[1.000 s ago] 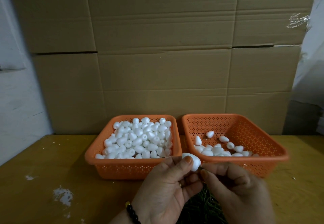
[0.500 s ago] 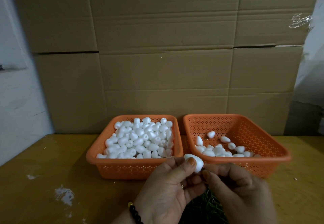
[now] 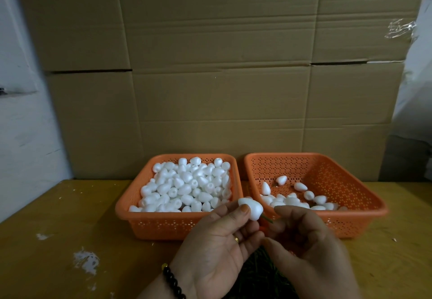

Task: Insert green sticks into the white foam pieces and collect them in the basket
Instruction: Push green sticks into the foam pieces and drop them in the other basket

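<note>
From my remote seat I see the left hand (image 3: 217,247) raised in front of the two baskets, its thumb and fingers (image 3: 244,211) curled round a white foam piece (image 3: 251,208) and pinching it just above the gap between the baskets. A short green stick (image 3: 266,218) pokes out of the lower right end of that piece, pointing toward the right hand (image 3: 308,252). The right hand sits just beside it with its fingers bent inward; I cannot tell whether they pinch the stick's end or hold nothing, as the tip is hidden against the fingers.

The left orange basket (image 3: 131,205) stands on the yellow tabletop (image 3: 70,216) heaped with loose foam pieces (image 3: 187,186). The right orange basket (image 3: 350,181) touches or nearly touches it side by side and holds a thin scatter of finished pieces (image 3: 292,199) gathered toward its near wall. A dark pile of green sticks (image 3: 259,275) lies on the tabletop under and between the wrists, mostly hidden. The left wrist wears a black bead bracelet (image 3: 171,281), and a ring (image 3: 236,239) shows on one left finger. White paint blotches (image 3: 85,260) mark the tabletop at the left. Large cardboard boxes (image 3: 210,64) stand stacked behind the baskets.
</note>
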`<action>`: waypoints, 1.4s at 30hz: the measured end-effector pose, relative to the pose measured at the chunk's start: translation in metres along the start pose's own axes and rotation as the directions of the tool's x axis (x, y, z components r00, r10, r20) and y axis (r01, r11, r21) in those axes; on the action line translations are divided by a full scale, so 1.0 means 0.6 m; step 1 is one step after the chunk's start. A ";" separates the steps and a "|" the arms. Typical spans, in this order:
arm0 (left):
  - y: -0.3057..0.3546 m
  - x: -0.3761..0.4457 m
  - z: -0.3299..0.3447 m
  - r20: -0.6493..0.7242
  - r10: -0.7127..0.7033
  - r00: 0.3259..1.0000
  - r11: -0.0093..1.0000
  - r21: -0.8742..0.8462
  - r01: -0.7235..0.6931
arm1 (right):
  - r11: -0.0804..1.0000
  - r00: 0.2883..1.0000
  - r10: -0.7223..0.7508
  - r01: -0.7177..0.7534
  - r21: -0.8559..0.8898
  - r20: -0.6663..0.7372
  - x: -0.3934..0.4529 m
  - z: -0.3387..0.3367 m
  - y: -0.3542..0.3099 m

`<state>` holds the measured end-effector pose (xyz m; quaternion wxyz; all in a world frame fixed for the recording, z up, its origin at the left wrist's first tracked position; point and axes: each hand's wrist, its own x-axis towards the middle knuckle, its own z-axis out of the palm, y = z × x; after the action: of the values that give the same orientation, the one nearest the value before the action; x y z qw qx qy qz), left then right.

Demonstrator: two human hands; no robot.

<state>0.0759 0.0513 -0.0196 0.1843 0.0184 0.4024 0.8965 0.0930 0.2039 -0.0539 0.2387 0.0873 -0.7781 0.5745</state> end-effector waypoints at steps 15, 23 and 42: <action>0.006 -0.008 0.005 0.180 0.200 0.963 0.958 0.169 -0.231 | 0.944 0.982 -0.031 0.091 -0.318 0.187 -0.007 -0.003 -0.013; 0.004 -0.006 0.008 0.111 0.204 0.973 0.964 0.147 -0.219 | 0.629 0.837 -0.033 0.442 -0.639 0.546 -0.009 0.003 -0.047; 0.005 0.015 0.027 0.003 0.063 0.998 0.996 0.058 -0.063 | 0.602 0.656 0.262 0.462 -0.652 0.707 -0.011 0.014 -0.038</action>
<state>0.0697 0.0643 -0.0074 0.1555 0.0369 0.4276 0.8897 0.1057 0.1879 -0.0393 -0.0543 0.2482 -0.9652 0.0625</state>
